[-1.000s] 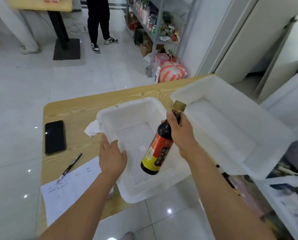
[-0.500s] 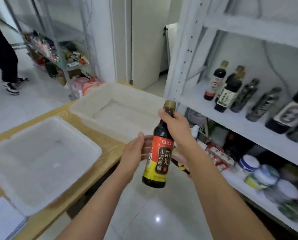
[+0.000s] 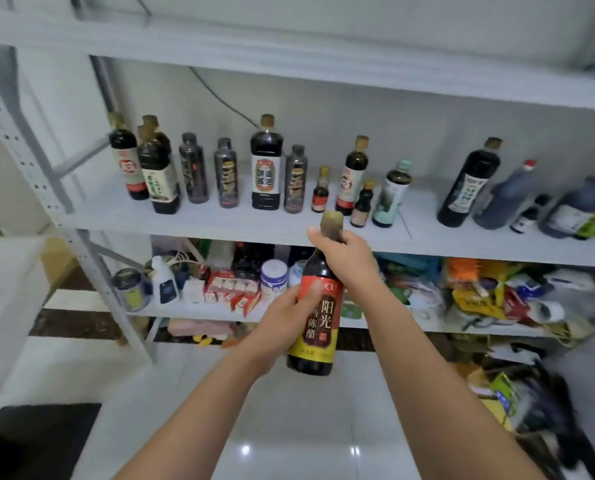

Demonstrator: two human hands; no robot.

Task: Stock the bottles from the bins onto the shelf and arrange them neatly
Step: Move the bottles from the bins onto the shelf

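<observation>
I hold a dark vinegar bottle (image 3: pixel 318 327) with a red and yellow label and a gold cap upright in front of the white metal shelf (image 3: pixel 220 221). My right hand (image 3: pixel 346 259) grips its neck just under the cap. My left hand (image 3: pixel 289 318) wraps the label from the left side. The bottle is below and in front of the middle shelf board. On that board stand several dark sauce bottles (image 3: pixel 266 164) in a loose row, with a wide gap (image 3: pixel 422 216) between the teal-capped bottle (image 3: pixel 391 195) and a tall dark bottle (image 3: pixel 467 185).
The lower shelf (image 3: pixel 192 310) is packed with cans, boxes, tubs and snack bags. A white bin (image 3: pixel 5 306) shows at the left edge. Bags and clutter (image 3: pixel 517 393) lie on the floor at the right. Glossy tile floor lies below my arms.
My view swung from the table and bins to face the shelf. The bottle rose toward the middle board, and my left hand went from the bin rim to gripping the label.
</observation>
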